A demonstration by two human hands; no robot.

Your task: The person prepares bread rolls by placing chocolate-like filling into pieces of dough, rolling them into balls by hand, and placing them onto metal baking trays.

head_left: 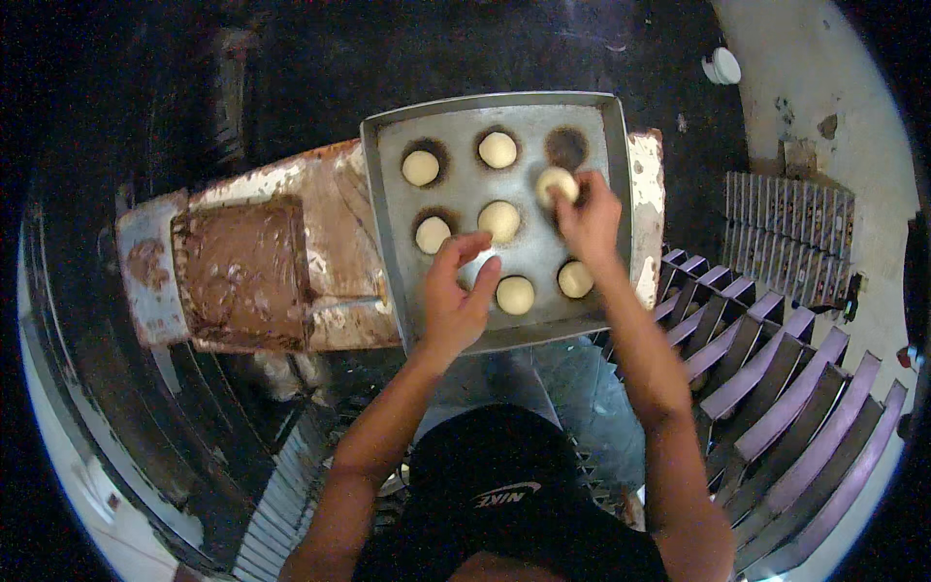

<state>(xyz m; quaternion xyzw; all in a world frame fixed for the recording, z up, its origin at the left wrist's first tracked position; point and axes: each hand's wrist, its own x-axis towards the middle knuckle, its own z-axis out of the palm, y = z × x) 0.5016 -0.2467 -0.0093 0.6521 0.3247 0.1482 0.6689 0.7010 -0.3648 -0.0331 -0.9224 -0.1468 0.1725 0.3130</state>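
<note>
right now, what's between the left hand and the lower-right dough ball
The head view shows the lower-middle dough ball between the left hand and the lower-right ball.

With the tray (396,126) as clock dial, my right hand (593,218) at three o'clock has free passage to the dark patch (567,145) at one-thirty, obstructed elsewhere by the raised rim (614,145), dough balls (497,150) at twelve and four, and my left hand (458,304) at seven.
</note>
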